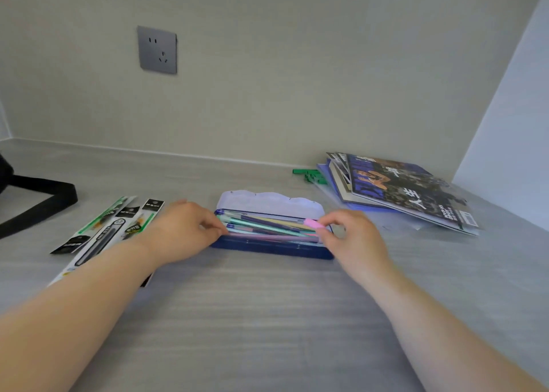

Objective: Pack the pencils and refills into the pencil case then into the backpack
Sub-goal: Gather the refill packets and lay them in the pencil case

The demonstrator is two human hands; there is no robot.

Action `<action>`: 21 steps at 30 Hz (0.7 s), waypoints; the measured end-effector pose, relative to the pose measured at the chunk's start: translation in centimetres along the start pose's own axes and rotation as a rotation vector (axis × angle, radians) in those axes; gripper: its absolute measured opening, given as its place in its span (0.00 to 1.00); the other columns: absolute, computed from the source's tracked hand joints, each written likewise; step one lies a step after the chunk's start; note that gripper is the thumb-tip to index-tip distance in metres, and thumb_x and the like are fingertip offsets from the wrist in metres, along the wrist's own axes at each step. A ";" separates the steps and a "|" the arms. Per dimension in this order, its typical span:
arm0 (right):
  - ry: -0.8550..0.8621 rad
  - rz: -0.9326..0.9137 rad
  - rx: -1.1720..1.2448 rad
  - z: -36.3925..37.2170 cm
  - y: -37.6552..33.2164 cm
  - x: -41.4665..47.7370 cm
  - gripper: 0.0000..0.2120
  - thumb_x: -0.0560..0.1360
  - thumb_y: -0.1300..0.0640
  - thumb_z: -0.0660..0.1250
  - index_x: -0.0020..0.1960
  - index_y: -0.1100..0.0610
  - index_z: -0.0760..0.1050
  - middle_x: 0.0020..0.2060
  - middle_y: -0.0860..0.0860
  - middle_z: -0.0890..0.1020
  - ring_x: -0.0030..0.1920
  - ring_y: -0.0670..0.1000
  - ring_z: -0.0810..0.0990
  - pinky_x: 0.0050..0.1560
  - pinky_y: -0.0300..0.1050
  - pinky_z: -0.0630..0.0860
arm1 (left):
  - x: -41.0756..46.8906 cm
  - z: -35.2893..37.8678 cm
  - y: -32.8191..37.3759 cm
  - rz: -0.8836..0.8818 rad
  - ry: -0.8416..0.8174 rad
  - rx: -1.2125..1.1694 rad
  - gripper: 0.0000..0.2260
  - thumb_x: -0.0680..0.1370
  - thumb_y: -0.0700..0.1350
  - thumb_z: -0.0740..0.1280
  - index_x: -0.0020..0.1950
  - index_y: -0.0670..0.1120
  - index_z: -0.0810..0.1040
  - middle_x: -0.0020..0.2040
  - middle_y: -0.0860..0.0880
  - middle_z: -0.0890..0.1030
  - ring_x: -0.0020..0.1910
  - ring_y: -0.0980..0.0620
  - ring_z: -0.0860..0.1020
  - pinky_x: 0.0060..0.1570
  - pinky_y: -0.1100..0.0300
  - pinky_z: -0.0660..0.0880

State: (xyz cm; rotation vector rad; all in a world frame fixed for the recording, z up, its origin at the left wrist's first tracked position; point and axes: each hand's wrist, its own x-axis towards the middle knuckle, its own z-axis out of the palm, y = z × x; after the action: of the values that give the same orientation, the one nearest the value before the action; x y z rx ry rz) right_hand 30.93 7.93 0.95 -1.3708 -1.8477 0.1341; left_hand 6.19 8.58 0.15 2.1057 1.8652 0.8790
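A blue pencil case lies open at the middle of the desk, its pale lid tipped back. Several pastel pencils lie inside, one with a pink end at the right. My left hand pinches the pencils' left ends. My right hand pinches their right ends by the pink tip. Flat refill packs lie on the desk to the left of the case, partly under my left forearm. A black backpack with its strap shows at the far left edge.
A stack of magazines and folders sits at the back right, with a green item beside it. A wall with a grey socket stands behind the desk. A white side panel rises at the right.
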 end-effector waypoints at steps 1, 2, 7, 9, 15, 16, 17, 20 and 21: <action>0.019 0.050 -0.054 -0.1 0.8 0.8 0.03 0.71 0.57 0.67 0.42 0.57 0.78 0.41 0.49 0.80 0.50 0.53 0.73 0.36 0.38 0.57 | -0.1 -0.2 0.0 -0.014 0.013 -0.016 0.08 0.75 0.42 0.64 0.47 0.49 0.84 0.51 0.47 0.84 0.59 0.47 0.74 0.64 0.62 0.61; 0.039 0.084 -0.090 -0.1 1.5 1.5 0.04 0.71 0.56 0.67 0.41 0.57 0.78 0.44 0.52 0.81 0.51 0.54 0.74 0.35 0.40 0.55 | -0.1 -0.2 0.1 -0.019 0.023 -0.033 0.08 0.75 0.42 0.65 0.47 0.49 0.84 0.50 0.46 0.85 0.58 0.47 0.74 0.59 0.62 0.65; 0.022 0.113 -0.140 1.2 3.4 2.6 0.05 0.71 0.54 0.67 0.40 0.56 0.79 0.44 0.52 0.83 0.50 0.55 0.74 0.38 0.40 0.58 | -0.2 -0.2 0.1 0.024 0.026 -0.089 0.08 0.74 0.39 0.65 0.48 0.48 0.83 0.50 0.50 0.81 0.52 0.51 0.76 0.52 0.64 0.66; -0.036 0.082 -0.127 1.5 3.7 2.4 0.05 0.70 0.57 0.67 0.40 0.56 0.80 0.43 0.52 0.84 0.50 0.55 0.74 0.38 0.39 0.58 | -0.2 -0.3 -0.1 0.045 0.008 -0.088 0.09 0.74 0.39 0.65 0.48 0.49 0.82 0.50 0.51 0.80 0.52 0.52 0.75 0.52 0.65 0.65; -0.066 0.096 -0.049 1.1 3.9 2.2 0.09 0.72 0.60 0.64 0.51 0.55 0.78 0.52 0.53 0.81 0.55 0.52 0.73 0.44 0.35 0.60 | -0.1 -0.7 0.2 -0.019 0.025 -0.126 0.10 0.75 0.39 0.63 0.53 0.47 0.80 0.52 0.49 0.80 0.52 0.53 0.75 0.51 0.65 0.65; -0.060 0.084 -0.045 0.9 3.7 2.0 0.09 0.73 0.60 0.63 0.51 0.55 0.78 0.52 0.53 0.81 0.55 0.52 0.73 0.45 0.36 0.61 | -0.1 -0.9 0.3 -0.048 0.040 -0.127 0.10 0.76 0.39 0.63 0.54 0.47 0.80 0.54 0.48 0.81 0.54 0.51 0.76 0.53 0.63 0.67; -0.045 0.069 -0.035 0.7 3.4 1.8 0.09 0.73 0.60 0.63 0.51 0.55 0.78 0.51 0.52 0.81 0.53 0.51 0.73 0.45 0.36 0.61 | -0.2 -1.2 0.3 -0.087 0.053 -0.134 0.10 0.76 0.39 0.62 0.54 0.46 0.80 0.55 0.47 0.81 0.54 0.50 0.77 0.53 0.63 0.68; -0.006 -0.022 0.013 0.3 2.1 0.9 0.07 0.72 0.62 0.64 0.48 0.56 0.79 0.44 0.49 0.79 0.46 0.48 0.72 0.40 0.32 0.61 | -1.2 -3.0 -1.0 -0.216 0.059 -0.118 0.10 0.76 0.40 0.63 0.54 0.45 0.80 0.47 0.47 0.83 0.41 0.48 0.80 0.42 0.69 0.72; -0.015 -0.063 0.031 0.3 1.5 0.5 0.07 0.71 0.63 0.64 0.47 0.57 0.79 0.40 0.46 0.79 0.44 0.46 0.72 0.38 0.29 0.62 | -1.7 -3.8 -1.9 -0.258 0.078 -0.098 0.10 0.76 0.41 0.63 0.55 0.45 0.80 0.49 0.46 0.83 0.45 0.46 0.80 0.45 0.66 0.73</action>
State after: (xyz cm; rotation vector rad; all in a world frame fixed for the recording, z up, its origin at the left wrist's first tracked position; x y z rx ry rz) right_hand 31.77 9.09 0.26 -1.2926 -1.8913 0.1403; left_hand 2.41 6.39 1.73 1.7476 2.0297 0.9789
